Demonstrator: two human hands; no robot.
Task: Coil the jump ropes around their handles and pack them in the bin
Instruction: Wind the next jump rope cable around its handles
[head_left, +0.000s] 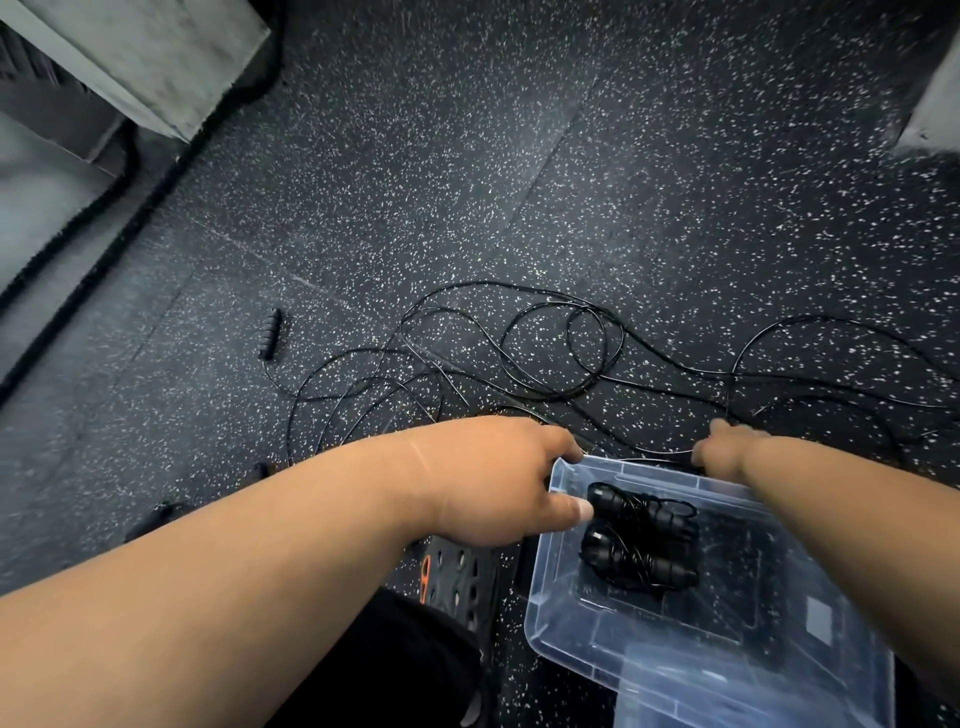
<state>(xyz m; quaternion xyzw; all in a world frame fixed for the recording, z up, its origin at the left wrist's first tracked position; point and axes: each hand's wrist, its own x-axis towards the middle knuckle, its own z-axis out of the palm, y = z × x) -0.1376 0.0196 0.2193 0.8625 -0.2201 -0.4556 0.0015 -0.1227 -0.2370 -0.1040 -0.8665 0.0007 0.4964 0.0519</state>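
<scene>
A clear plastic bin (571, 613) sits on the floor at the lower right. Two coiled black jump ropes (641, 540) lie inside it, cords wound round their handles. My left hand (498, 478) grips the bin's far left corner, thumb inside near the upper coil and fingers curled over the outside. My right hand (722, 449) curls over the bin's far rim. Loose black cords (561, 353) lie tangled on the floor beyond the bin, and one strand runs up from behind my right thumb. A black handle (271, 332) lies apart at the left.
The floor is black rubber with white speckles (675, 182). A grey block (156, 57) and a thick dark rope (93, 208) lie at the upper left. A black perforated object with an orange part (457, 577) sits between my left arm and the bin.
</scene>
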